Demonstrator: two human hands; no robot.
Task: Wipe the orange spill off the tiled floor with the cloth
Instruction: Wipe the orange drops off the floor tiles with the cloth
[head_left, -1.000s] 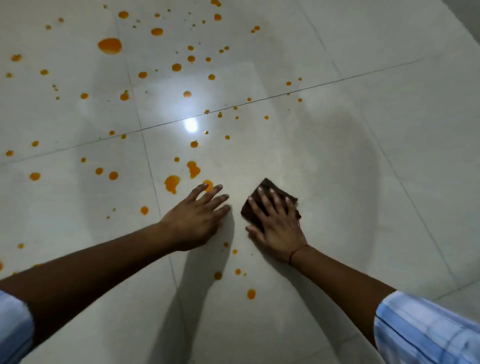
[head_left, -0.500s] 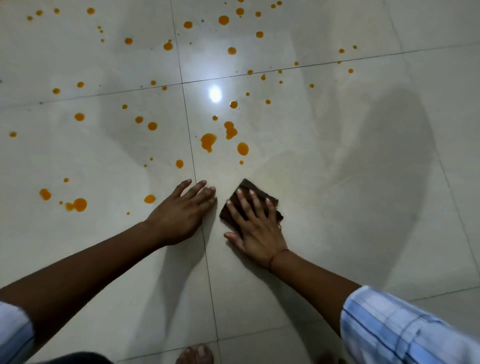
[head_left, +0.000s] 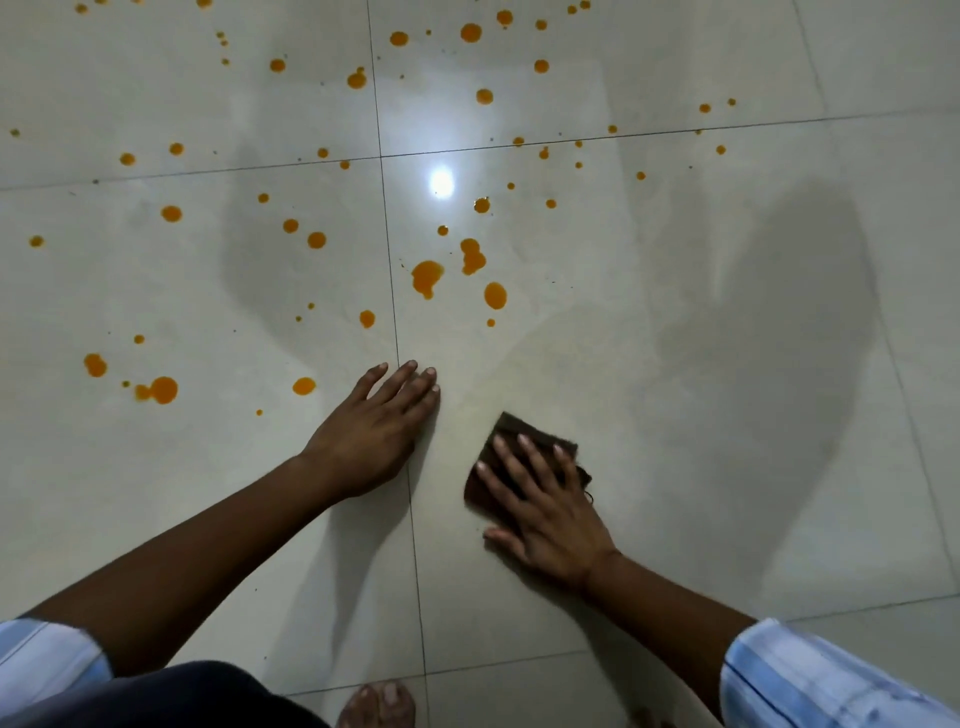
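**Lower right of centre: soft cloth pinned flat**

Below the orange spill (head_left: 427, 277), a dark cloth (head_left: 519, 431) is pressed to the tiled floor (head_left: 675, 364) under the right hand (head_left: 545, 506), fingers spread. It is judged limp and light, best held by flat palm pressure. The left hand (head_left: 371, 436) is braced empty, fingers together.

A pale cream tiled floor (head_left: 675, 338) is seen, glossy and smooth enough that a bright light is mirrored in it, with thin dark grout lines between the tiles. Wet, shiny orange liquid drops (head_left: 427, 275) are scattered over it. A dark brown cloth (head_left: 511, 431) looks matt and kinda fuzzy. Light blue striped fabric sleeves (head_left: 810, 680) look soft and woven.
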